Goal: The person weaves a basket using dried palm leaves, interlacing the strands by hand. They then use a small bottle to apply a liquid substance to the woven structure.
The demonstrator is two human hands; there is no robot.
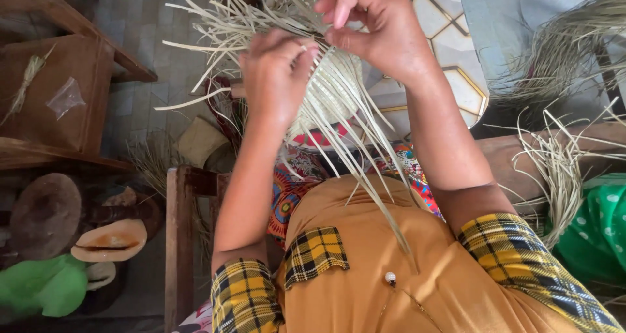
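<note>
Two hands weaving pale straw, upper centre of the frame.

The left hand (277, 78) pinches strands of the half-woven straw piece (332, 88); the right hand (375, 30) grips its top edge. A clear plastic packet (65, 98) lies on the brown box (78, 65), upper left.

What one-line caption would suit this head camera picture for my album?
Both hands, left hand and right hand, grip pale straw strips on a half-woven straw piece above an orange dress.
</note>
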